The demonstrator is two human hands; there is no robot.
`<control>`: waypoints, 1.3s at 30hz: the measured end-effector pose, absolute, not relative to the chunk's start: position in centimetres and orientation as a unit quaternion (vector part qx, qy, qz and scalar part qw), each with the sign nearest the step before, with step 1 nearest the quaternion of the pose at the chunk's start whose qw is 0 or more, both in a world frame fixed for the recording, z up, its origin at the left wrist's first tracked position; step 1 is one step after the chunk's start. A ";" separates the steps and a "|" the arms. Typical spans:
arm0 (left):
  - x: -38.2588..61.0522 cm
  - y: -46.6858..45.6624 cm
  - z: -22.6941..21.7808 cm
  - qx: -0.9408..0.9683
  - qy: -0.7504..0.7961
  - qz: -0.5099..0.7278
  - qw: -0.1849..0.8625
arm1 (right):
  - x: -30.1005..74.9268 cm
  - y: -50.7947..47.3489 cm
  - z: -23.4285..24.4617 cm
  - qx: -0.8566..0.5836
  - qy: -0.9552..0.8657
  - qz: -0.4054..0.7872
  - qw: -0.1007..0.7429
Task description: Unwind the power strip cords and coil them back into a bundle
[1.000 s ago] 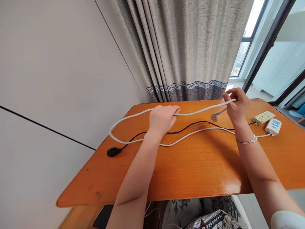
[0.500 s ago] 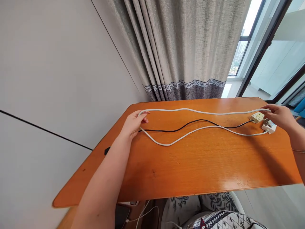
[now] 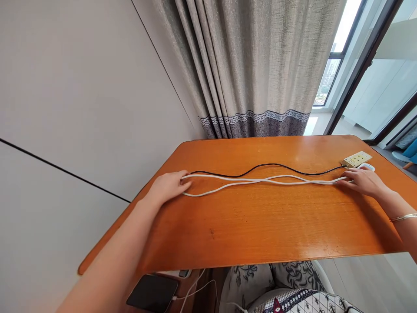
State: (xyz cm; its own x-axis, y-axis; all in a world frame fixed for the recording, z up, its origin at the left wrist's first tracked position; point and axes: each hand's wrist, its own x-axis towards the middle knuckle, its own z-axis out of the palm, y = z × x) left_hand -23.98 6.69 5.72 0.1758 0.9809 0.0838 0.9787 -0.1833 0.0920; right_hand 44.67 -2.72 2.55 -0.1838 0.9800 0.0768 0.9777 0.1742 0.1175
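Observation:
A white cable (image 3: 224,177) lies along the wooden table (image 3: 260,226) in two lengths that cross near the middle. My left hand (image 3: 171,186) is closed around its left bend, low over the tabletop. At the other end, my right hand (image 3: 363,181) pinches the white cable close to a white block (image 3: 368,166), which the fingers partly cover. Behind runs a thin black cable (image 3: 273,164), from near my left fingers to a cream power strip (image 3: 358,159) at the right.
A grey curtain (image 3: 260,65) hangs behind the table, with a pale wall (image 3: 81,87) at left and a glass door frame (image 3: 368,61) at right. Below the front edge are a dark phone-like slab (image 3: 153,292) and a thin white charging cord (image 3: 195,291).
Both hands have come down and toward me, bringing the raised upper length of white cable onto the table alongside the other length. The right hand now covers part of the white block.

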 end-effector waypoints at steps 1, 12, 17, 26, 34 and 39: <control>-24.2 6.7 5.5 0.771 0.636 0.031 -0.016 | 44.8 -2.8 2.2 0.627 0.775 0.075 0.005; -24.5 6.9 5.0 0.764 0.639 -0.049 -0.072 | 45.4 -2.4 0.2 0.577 0.798 0.172 0.010; -23.1 7.0 6.6 0.769 0.634 -0.064 0.050 | 44.4 -2.5 0.1 0.588 0.792 0.166 0.009; -14.6 5.1 7.2 0.876 0.477 0.053 -0.048 | 34.2 -3.6 3.8 0.562 0.824 0.078 -0.010; -9.2 7.5 3.5 0.888 0.457 -0.024 0.046 | 27.0 0.3 2.0 0.560 0.827 0.034 -0.020; -9.8 8.4 2.9 0.894 0.447 -0.008 0.017 | 27.0 2.0 1.5 0.607 0.795 -0.003 0.018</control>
